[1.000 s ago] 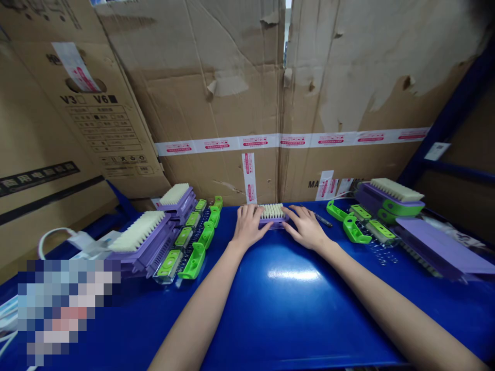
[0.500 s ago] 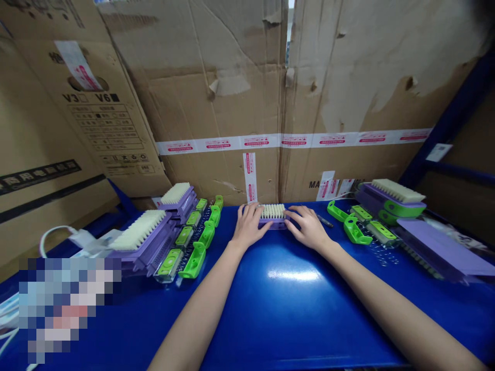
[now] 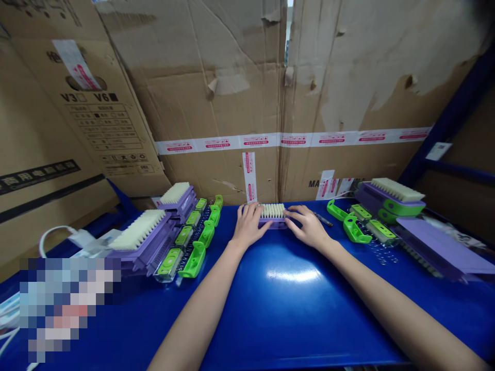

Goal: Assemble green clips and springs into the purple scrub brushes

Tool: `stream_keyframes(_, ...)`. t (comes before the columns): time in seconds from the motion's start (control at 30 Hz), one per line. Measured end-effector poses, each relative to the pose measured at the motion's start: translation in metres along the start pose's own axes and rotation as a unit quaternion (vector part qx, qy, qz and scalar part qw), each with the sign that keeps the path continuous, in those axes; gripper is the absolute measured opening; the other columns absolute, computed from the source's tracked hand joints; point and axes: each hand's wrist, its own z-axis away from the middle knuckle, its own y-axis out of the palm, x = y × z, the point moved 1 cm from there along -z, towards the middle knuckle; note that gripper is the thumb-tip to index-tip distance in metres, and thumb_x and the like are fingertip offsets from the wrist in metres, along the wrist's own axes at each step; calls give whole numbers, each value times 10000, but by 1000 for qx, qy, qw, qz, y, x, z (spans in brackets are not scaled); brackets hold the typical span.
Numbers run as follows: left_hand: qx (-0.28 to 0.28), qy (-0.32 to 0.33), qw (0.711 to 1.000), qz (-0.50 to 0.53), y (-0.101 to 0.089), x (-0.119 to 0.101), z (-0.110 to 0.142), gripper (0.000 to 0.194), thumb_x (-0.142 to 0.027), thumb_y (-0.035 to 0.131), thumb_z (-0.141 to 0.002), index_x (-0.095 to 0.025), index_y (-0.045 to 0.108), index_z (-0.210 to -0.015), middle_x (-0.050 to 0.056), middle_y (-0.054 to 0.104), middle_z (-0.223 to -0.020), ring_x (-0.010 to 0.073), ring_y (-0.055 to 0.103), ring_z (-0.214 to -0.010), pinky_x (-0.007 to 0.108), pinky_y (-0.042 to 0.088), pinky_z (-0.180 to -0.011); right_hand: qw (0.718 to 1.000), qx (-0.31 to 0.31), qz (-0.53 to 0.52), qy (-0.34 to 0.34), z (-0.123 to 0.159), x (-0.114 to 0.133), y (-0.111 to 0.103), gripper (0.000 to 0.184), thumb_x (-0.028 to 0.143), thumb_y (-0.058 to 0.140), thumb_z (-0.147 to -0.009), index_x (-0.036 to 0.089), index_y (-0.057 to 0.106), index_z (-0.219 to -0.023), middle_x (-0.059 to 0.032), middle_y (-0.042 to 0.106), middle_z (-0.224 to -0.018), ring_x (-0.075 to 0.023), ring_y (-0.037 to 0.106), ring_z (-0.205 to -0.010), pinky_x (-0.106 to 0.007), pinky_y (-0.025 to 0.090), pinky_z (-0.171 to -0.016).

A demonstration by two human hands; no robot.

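Observation:
At the far middle of the table lies a small purple brush with cream bristles [image 3: 273, 211], its bristle side up. My left hand [image 3: 248, 224] grips its left end, the fingers curled over it and the thumb along its near side. Around the right end closes my right hand [image 3: 307, 226], with the thumb at the near edge. Both ends of the brush are hidden under my fingers. Just beyond my right hand a dark pen [image 3: 324, 220] rests on the table.
Purple bristled pieces [image 3: 139, 230], clear-and-green blocks [image 3: 170, 264] and green brackets [image 3: 193, 261] line the left side. Similar purple pieces [image 3: 444, 245] and green brackets [image 3: 356, 231] sit at right, near small springs [image 3: 382, 255]. Cardboard [image 3: 216, 113] walls the back of the blue table [image 3: 286, 319].

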Motion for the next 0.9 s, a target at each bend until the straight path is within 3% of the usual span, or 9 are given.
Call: stream_keyframes(0.9, 12, -7, 1000, -6, -1, -2, -2, 445, -475, 521, -835, -187, 488, -1173, 118, 555, -1200, 270, 474, -1129, 440, 345, -946, 999, 17, -23, 27, 0, -2, -5, 264, 305, 475, -892, 186, 699, -965, -76, 681, -933, -196, 613, -859, -372, 469, -881)
